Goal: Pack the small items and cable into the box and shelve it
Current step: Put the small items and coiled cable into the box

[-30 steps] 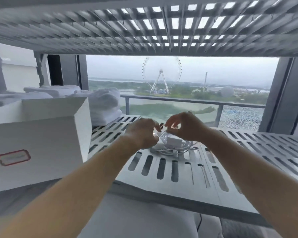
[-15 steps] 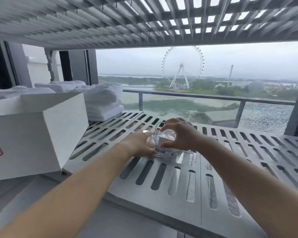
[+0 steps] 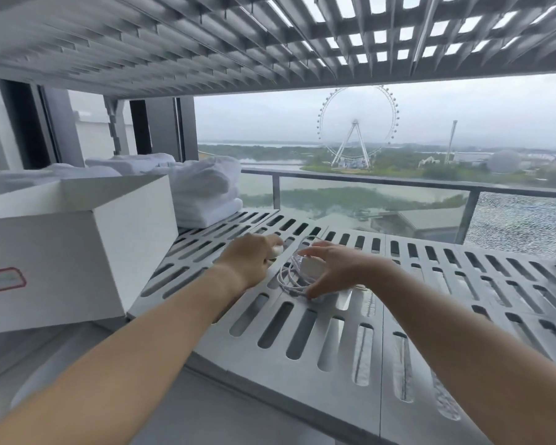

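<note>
A coiled white cable (image 3: pixel 289 273) with a white charger block (image 3: pixel 312 267) lies on the slotted grey shelf (image 3: pixel 302 342). My right hand (image 3: pixel 337 271) curls around the charger and cable, thumb under, fingers over. My left hand (image 3: pixel 249 258), just left of it, is closed on a small white item (image 3: pixel 276 251) that peeks out past the fingers. An open white box (image 3: pixel 77 248) with a red-bordered label (image 3: pixel 2 279) stands on the shelf at the left, flap raised.
Folded white towels (image 3: pixel 206 191) are stacked behind the box at the back left. Another slotted shelf (image 3: pixel 206 43) hangs close overhead. A glass balcony railing (image 3: pixel 398 184) and a window lie beyond. The slotted shelf runs on to the right.
My two hands have drawn apart: the left one has shifted left with a small white item, while the right one stays on the charger and cable. The view has tilted up.
</note>
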Tool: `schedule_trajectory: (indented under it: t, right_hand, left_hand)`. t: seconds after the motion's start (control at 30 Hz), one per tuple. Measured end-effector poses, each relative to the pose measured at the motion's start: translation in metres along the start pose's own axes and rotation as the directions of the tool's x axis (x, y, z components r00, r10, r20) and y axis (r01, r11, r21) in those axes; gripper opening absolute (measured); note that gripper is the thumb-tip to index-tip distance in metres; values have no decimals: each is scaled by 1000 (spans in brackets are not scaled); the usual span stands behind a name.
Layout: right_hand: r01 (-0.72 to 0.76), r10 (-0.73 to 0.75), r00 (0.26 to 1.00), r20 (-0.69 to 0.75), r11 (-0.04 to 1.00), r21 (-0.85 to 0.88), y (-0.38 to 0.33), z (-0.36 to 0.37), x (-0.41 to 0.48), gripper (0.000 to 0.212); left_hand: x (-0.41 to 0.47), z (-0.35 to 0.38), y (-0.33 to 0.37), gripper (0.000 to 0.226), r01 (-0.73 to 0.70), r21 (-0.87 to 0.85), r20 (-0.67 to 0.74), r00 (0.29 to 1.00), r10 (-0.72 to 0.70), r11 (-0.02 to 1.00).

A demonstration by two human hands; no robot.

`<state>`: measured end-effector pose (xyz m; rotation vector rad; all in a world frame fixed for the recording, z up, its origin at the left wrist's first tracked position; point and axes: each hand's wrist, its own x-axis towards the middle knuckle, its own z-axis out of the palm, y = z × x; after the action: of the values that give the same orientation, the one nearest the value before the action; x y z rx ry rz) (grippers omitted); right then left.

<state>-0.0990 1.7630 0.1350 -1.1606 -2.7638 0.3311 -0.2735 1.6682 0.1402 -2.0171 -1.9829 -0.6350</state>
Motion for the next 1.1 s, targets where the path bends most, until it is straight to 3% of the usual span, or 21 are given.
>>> schedule_trajectory:
  t: [0.23,0.43,0.63,0.8,1.1]
  right_hand:
    - [-2,9,995,-97,998,68,-4,3,3,65]
    - [98,-89,976,-199,995,34,-17,4,4,64]
    - [294,-281,872,-401,955,-31,-70,-27,8,66]
    - [418,-352,770,-532,908,5,-117,-55,12,63]
    - [539,-390,698,-601,838,83,-207,-70,41,66]
  left_hand:
    - [-13,-19,-6,43,-41,-16,-99,994,39,999]
    - [-23,-51,-13,47,-56,7,-144,988,56,998]
    - [-33,-100,-19,45,-66,71,-231,970,80,995]
    - [-42,-146,-37,45,-31,83,-345,937,58,996]
    - [-85,-211,-109,42,136,111,-401,913,-81,985]
